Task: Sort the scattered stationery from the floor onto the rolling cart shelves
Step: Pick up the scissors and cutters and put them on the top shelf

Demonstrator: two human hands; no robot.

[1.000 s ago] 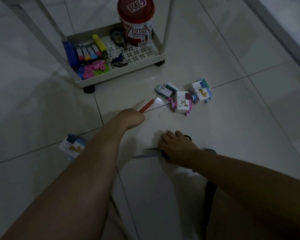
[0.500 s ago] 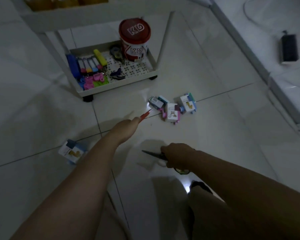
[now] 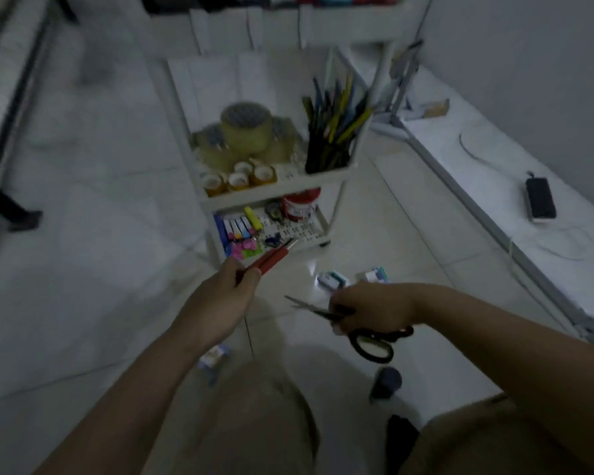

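Observation:
My left hand (image 3: 220, 296) grips red utility knives (image 3: 271, 258), their tips pointing up and right toward the white rolling cart (image 3: 282, 186). My right hand (image 3: 374, 310) holds black-handled scissors (image 3: 367, 334) above the floor, blades pointing left. The cart's middle shelf carries tape rolls (image 3: 244, 132) and a cup of pens (image 3: 333, 132). Its bottom shelf (image 3: 309, 240) holds highlighters, clips and a red-lidded tub (image 3: 300, 204). Small boxes (image 3: 331, 279) lie on the floor just beyond my right hand, and another box (image 3: 213, 358) lies under my left forearm.
A low white ledge (image 3: 494, 186) runs along the right wall with a black device (image 3: 539, 200) and a cable on it. A dark furniture leg (image 3: 7, 207) stands at the left. A small dark object (image 3: 386, 382) sits on the tiles near my knees.
Both hands have lifted off the floor, the right one raising the scissors and the left one the red knives. My view has tilted up, bringing the cart's middle shelf into sight.

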